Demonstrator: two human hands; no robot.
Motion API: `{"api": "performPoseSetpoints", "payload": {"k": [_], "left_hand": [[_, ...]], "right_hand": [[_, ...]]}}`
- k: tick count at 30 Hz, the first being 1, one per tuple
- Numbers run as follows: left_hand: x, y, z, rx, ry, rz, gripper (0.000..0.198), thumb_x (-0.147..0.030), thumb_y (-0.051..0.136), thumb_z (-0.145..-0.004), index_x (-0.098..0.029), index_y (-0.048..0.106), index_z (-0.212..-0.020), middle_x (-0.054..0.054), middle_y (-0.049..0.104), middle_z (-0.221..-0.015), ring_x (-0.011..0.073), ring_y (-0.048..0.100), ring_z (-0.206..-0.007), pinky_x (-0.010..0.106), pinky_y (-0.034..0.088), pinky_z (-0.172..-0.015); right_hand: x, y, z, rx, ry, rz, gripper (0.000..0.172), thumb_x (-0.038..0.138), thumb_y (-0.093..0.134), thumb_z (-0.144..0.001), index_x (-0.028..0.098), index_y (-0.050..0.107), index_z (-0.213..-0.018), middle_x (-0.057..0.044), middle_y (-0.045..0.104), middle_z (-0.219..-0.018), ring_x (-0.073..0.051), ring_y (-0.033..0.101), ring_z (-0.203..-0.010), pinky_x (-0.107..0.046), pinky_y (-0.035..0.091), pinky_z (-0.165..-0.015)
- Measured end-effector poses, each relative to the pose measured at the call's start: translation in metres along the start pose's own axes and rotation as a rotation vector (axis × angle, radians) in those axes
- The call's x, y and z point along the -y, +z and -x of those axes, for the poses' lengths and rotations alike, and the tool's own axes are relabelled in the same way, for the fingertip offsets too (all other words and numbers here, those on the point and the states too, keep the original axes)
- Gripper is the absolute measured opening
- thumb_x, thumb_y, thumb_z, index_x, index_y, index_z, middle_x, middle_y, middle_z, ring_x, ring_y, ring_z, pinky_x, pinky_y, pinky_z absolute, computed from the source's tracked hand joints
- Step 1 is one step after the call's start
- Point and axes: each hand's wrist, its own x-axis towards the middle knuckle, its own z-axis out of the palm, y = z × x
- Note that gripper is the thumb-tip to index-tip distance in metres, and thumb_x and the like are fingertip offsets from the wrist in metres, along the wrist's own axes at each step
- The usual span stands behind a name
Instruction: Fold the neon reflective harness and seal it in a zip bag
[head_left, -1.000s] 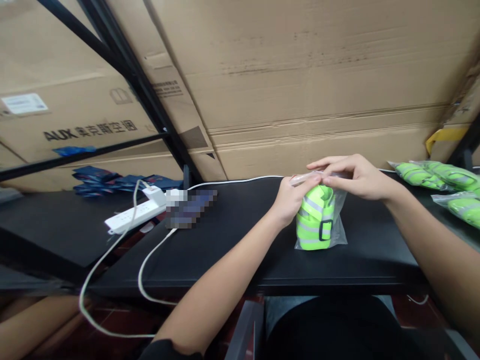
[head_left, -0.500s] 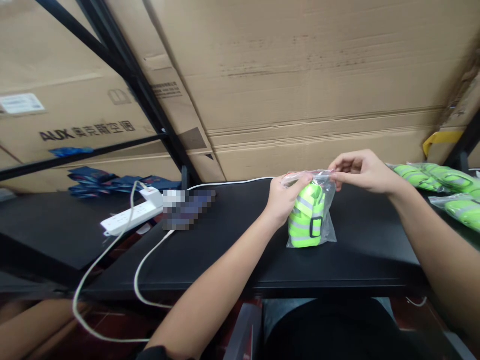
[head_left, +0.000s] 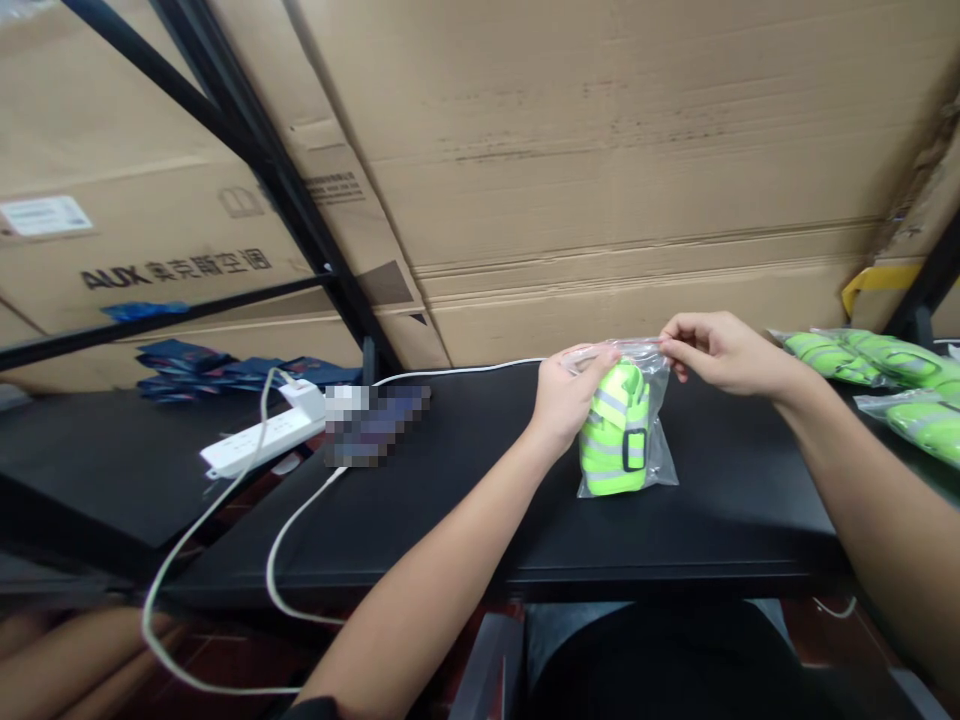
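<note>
A clear zip-lock bag [head_left: 661, 455] stands on the black table, its mouth at the top. Inside it is a folded neon-green strap bundle [head_left: 609, 440] with grey reflective stripes and a black buckle. My left hand [head_left: 564, 400] grips the bag's upper left, thumb over the top edge. At the top right corner, my right hand [head_left: 705, 350] pinches the bag's rim between thumb and forefinger. Whether the zip seal is closed I cannot tell.
Several bagged green bundles [head_left: 874, 358] lie at the right. To the left are a white power strip [head_left: 262, 440] with cables, a blurred-out dark object [head_left: 382, 425], and folded dark blue packets [head_left: 187, 365]. Large cardboard [head_left: 600, 150] stands behind the black table [head_left: 450, 500].
Both hands keep their hold on the bag, with only a slight shift at its top edge. The view has moved a little.
</note>
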Motion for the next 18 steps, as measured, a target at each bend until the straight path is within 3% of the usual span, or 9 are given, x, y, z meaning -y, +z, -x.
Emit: {"api": "performPoseSetpoints", "payload": {"k": [7, 14, 18], "left_hand": [[0.004, -0.006, -0.002, 0.056, 0.008, 0.001, 0.031, -0.041, 0.087, -0.069, -0.016, 0.078, -0.086, 0.007, 0.077, -0.085, 0.0191, 0.07, -0.076, 0.033, 0.055, -0.076], [0.007, -0.005, -0.006, 0.133, 0.004, 0.146, 0.03, -0.034, 0.089, -0.069, -0.017, 0.079, -0.092, 0.007, 0.078, -0.096, 0.0176, 0.071, -0.087, 0.031, 0.053, -0.087], [0.013, -0.009, -0.008, 0.108, -0.018, 0.123, 0.033, -0.036, 0.089, -0.068, -0.015, 0.079, -0.092, 0.008, 0.078, -0.09, 0.018, 0.07, -0.08, 0.032, 0.054, -0.081]], "right_hand": [[-0.001, 0.0, -0.001, 0.094, 0.067, -0.064, 0.038, 0.054, 0.063, -0.089, 0.017, 0.067, -0.083, -0.003, 0.064, -0.062, -0.013, 0.056, -0.056, -0.028, 0.041, -0.053], [-0.007, -0.003, -0.002, -0.063, -0.021, -0.193, 0.034, 0.049, 0.073, -0.084, 0.018, 0.063, -0.074, 0.0, 0.059, -0.06, -0.012, 0.054, -0.058, -0.028, 0.043, -0.058], [-0.007, 0.0, -0.002, -0.097, -0.003, -0.212, 0.034, 0.05, 0.075, -0.081, 0.018, 0.065, -0.073, 0.0, 0.06, -0.06, -0.013, 0.054, -0.057, -0.029, 0.043, -0.057]]}}
